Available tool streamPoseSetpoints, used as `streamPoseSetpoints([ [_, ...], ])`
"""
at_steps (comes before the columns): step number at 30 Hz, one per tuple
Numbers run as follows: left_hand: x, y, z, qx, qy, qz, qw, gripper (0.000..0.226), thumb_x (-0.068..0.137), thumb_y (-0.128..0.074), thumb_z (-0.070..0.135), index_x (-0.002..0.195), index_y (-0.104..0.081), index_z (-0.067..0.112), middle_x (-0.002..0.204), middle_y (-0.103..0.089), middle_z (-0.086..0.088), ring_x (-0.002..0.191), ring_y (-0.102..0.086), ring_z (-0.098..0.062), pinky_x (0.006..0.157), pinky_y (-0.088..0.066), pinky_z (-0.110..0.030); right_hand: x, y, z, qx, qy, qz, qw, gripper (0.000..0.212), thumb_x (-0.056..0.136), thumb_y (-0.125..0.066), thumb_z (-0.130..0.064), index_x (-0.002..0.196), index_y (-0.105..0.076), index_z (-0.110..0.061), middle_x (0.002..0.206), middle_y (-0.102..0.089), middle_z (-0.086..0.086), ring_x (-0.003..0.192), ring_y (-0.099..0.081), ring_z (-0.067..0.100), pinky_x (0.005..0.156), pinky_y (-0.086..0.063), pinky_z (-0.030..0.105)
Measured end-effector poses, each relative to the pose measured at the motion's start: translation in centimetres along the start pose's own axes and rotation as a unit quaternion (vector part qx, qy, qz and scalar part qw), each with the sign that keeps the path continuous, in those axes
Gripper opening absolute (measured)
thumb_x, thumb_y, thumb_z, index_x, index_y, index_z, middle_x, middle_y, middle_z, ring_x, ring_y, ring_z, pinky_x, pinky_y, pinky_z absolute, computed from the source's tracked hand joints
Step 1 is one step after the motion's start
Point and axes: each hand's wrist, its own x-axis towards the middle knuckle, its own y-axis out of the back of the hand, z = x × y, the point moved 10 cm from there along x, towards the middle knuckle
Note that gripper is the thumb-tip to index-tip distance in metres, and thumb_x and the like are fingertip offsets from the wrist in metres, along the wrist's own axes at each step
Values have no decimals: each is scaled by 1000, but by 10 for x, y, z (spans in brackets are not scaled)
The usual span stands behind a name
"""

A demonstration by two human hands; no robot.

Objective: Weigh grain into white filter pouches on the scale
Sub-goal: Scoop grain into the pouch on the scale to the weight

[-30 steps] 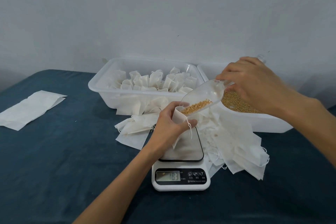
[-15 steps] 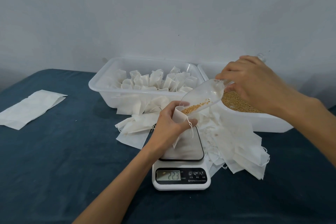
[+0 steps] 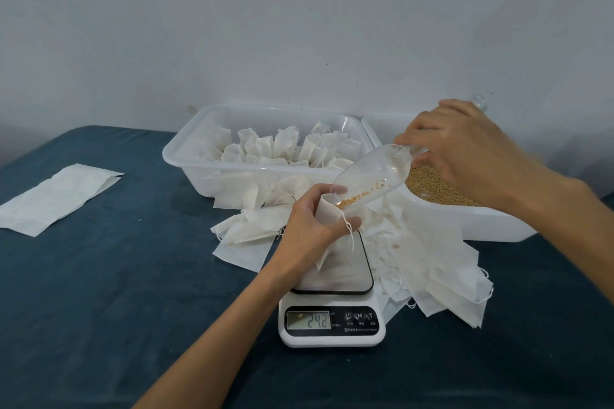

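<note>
— Two hands in my feed, both busy. My left hand (image 3: pixel 310 226) has its fingers and thumb curled round the top of a white filter pouch (image 3: pixel 327 214), holding its mouth open; the pouch stands on the dark plate of the scale (image 3: pixel 332 309), near the middle of the table.

— And your right?

— My right hand (image 3: pixel 465 151) grips the handle end of a clear plastic scoop (image 3: pixel 372 176), fingers wrapped over it. The scoop is tilted down to the left, its lip touching the pouch mouth, with a thin trail of grain (image 3: pixel 357 196) lying near the lip.

— What does the display say?

— It looks like 24.2, though the digits are a little soft from here.

— Where is the rest of the grain?

— In the white tub (image 3: pixel 481 222) on the far right, under my right hand. Just left of it, touching or nearly so, is a second white tub (image 3: pixel 186 159) holding upright pouches (image 3: pixel 282 146).

— Anything loose around the scale?

— A heap of flat empty pouches (image 3: pixel 432 259) spreads to the right of the scale and against the grain tub, with more (image 3: pixel 249 226) on the left between the scale and the other tub. Far left, well apart, a flat white sheet (image 3: pixel 56 196) lies on the dark blue tablecloth (image 3: pixel 116 309).
</note>
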Motion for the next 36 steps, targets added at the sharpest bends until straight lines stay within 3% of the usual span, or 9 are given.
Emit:
streamPoseSetpoints([
  [4,0,0,-1,-1,1,1,1000,48,70,-86,27,114,-69,31,98,-73,12,85,-69,-9,73,-52,-22,0,2,-2,-8,8,10,1000,39,75,-84,1,110,-75,-14,97,-69,4,91,-65,32,108,-36,48],
  [11,1,2,-2,15,1,7,1000,47,70,-86,30,113,-69,35,116,-71,-4,94,-67,-17,84,-56,-37,1,7,-7,-30,21,36,999,39,73,-84,3,108,-75,-13,96,-69,5,91,-66,33,109,-39,53],
  [17,1,2,-2,15,7,3,1000,49,71,-86,27,117,-68,30,95,-75,10,84,-69,-7,77,-52,-22,-2,3,-3,-2,1,19,1000,37,78,-81,0,111,-74,-15,99,-68,3,91,-64,30,110,-37,49],
  [21,0,5,0,23,-2,13,1000,47,74,-86,27,118,-68,32,115,-75,-3,107,-71,-21,98,-57,-46,-8,-8,6,30,-25,-3,999,33,81,-80,-4,112,-73,-14,100,-69,1,90,-64,30,102,-40,43],
  [24,-3,8,4,9,-8,36,999,48,72,-84,29,117,-69,29,113,-74,-3,107,-71,-26,99,-57,-53,-18,-23,20,103,-78,-18,991,31,86,-75,-6,115,-70,-17,102,-69,-2,89,-64,23,85,-47,34],
  [30,-2,11,5,-8,-22,56,998,42,81,-86,6,113,-71,28,104,-75,-3,98,-72,-27,85,-60,-43,-57,-75,105,77,-313,-71,944,10,94,-65,-12,103,-61,-12,91,-63,-1,81,-60,20,68,-48,36],
  [33,-1,9,2,-6,-15,51,999,43,81,-85,5,115,-71,27,106,-75,-5,98,-71,-27,84,-60,-43,-78,-102,134,41,-375,-149,914,7,90,-67,-10,90,-61,-6,87,-64,7,79,-62,25,70,-51,40],
  [36,-1,8,-2,-3,-7,45,999,44,81,-86,9,115,-70,31,104,-75,-2,94,-71,-22,76,-58,-33,-94,-128,144,45,-403,-235,883,21,87,-72,-7,75,-55,-9,77,-58,6,70,-55,23,60,-44,34],
])
